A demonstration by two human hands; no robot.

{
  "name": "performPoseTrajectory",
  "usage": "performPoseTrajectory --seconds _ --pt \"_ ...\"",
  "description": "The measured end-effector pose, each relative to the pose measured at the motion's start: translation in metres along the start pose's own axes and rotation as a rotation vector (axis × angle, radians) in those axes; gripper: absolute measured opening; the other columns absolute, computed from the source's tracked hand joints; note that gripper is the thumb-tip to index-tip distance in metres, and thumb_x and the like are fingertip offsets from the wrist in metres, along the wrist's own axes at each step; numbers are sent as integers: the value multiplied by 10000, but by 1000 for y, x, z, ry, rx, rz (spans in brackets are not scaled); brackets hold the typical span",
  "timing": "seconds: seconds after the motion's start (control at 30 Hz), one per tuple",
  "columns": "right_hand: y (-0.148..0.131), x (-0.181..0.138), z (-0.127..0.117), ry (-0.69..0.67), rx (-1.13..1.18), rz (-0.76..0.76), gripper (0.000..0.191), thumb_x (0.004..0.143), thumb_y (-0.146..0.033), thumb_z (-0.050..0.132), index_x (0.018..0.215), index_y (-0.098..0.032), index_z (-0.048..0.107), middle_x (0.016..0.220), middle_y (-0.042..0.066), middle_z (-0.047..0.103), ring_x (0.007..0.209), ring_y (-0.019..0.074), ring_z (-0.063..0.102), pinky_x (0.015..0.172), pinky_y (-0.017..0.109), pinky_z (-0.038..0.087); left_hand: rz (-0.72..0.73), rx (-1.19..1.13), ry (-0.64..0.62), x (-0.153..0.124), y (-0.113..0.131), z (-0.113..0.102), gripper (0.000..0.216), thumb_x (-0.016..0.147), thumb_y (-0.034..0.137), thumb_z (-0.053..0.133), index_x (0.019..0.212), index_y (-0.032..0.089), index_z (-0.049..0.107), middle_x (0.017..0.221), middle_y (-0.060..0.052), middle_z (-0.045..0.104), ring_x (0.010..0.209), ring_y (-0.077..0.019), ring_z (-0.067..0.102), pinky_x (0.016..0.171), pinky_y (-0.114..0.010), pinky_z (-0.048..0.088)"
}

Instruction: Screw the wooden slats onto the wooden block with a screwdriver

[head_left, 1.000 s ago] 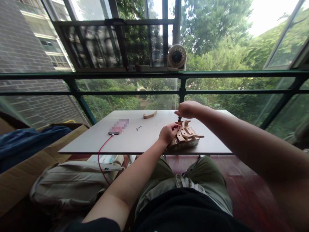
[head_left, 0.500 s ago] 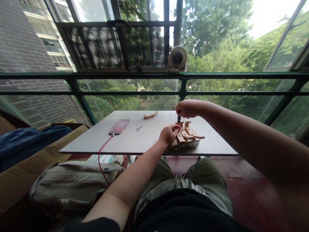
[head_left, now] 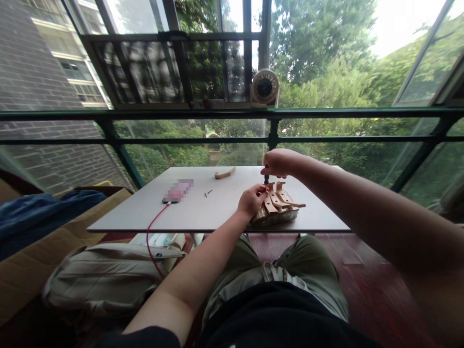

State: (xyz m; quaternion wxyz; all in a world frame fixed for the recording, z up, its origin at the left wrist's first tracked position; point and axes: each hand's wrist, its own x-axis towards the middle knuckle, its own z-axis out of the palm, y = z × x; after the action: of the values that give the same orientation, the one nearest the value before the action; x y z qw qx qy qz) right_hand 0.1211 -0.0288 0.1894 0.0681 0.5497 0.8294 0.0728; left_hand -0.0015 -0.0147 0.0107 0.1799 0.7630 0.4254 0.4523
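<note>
My right hand (head_left: 278,162) is closed around a dark-handled tool, apparently a screwdriver (head_left: 267,179), held upright with its tip downward. Just below that tip, the fingers of my left hand (head_left: 251,202) are pinched together at the left edge of several curved wooden hooks (head_left: 270,207). What the pinch holds is too small to make out. Dark round holes show in the hooks, which lie side by side on a shiny, clear-wrapped pack (head_left: 277,219) near the table's front edge.
On the white table (head_left: 134,212) lie a separate wooden hook (head_left: 224,174), small screws (head_left: 208,193) and a blurred-out phone (head_left: 178,190) with a red cable (head_left: 148,241). A beige bag (head_left: 101,275) and a cardboard box (head_left: 72,227) stand left. Behind runs a green railing (head_left: 195,115) with a round fan (head_left: 265,88).
My right hand and the screwdriver sit slightly lower and a little to the left. The left hand keeps its pinch. The whole view has shifted slightly.
</note>
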Motion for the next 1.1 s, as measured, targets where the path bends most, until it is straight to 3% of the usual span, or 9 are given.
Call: performPoseTrajectory --seconds 0.2,0.37,0.43,0.53,0.8,1.1 --pt "5 2 15 167 -42 -34 558 822 -620 458 951 -133 699 880 163 697 794 259 628 634 309 399 5 16 1 2 0 -1 173 863 272 544 945 210 683 952 -23 733 831 -151 667 797 -261 515" --pt "11 -4 20 174 -10 -159 429 819 -345 541 1229 -224 566 961 72 692 754 178 591 611 258 372 -1 34 -3 3 0 -1 183 867 291 539 933 218 693 943 -24 736 830 -160 667 807 -266 513" --pt "11 -4 17 144 -7 -194 370 799 -222 540 1162 -236 611 935 52 694 735 160 580 601 247 361 -4 38 -5 3 0 -1 184 867 297 540 936 219 691 948 -26 736 833 -163 668 796 -264 515" --pt "10 -2 11 101 -8 -201 272 794 -174 535 1023 -204 678 925 63 699 750 163 584 615 254 362 -3 42 -7 2 0 -1 191 868 308 541 954 219 687 972 -28 735 840 -165 668 787 -261 516" --pt "4 -1 2 -63 39 -66 286 856 -282 478 864 -118 712 696 64 707 537 122 592 560 238 403 -2 41 -13 2 0 0 221 874 358 532 964 241 697 974 -17 736 835 -167 670 780 -261 518" --pt "10 2 7 -18 -4 48 476 868 -467 451 699 -106 712 568 90 671 504 150 577 572 274 413 -4 11 -6 3 -3 1 211 867 299 548 993 218 696 1033 -30 725 906 -160 665 845 -265 514"
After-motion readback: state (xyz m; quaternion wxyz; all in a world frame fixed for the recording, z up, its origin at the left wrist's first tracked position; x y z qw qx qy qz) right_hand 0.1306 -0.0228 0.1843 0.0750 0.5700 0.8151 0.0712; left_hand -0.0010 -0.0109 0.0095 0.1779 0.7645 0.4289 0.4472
